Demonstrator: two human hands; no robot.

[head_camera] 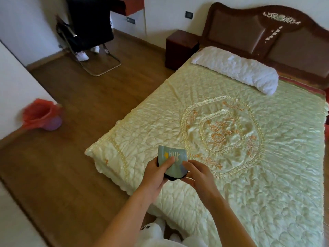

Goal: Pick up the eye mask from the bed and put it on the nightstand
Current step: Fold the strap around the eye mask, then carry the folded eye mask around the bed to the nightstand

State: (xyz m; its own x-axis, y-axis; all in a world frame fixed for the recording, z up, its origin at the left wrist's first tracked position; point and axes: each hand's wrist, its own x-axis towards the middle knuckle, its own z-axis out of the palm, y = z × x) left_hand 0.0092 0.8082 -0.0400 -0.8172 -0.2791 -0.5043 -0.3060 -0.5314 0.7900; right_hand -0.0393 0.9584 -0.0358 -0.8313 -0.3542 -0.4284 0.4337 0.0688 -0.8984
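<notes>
The eye mask (175, 160) is pale grey-blue with a yellow shape and thin yellow stripes printed on it, and it has a black edge along the bottom. The bed (231, 157) wears a shiny pale yellow-green quilted cover with orange flowers stitched inside a cream ruffled ring, the pillow (236, 69) is white, and the headboard (267, 32) is dark brown with tan panels and a pale carved ornament. The nightstand (179, 49) is dark reddish brown, the floor (71, 157) is warm brown wood, and the bin (44, 115) is purple with a red liner.
</notes>
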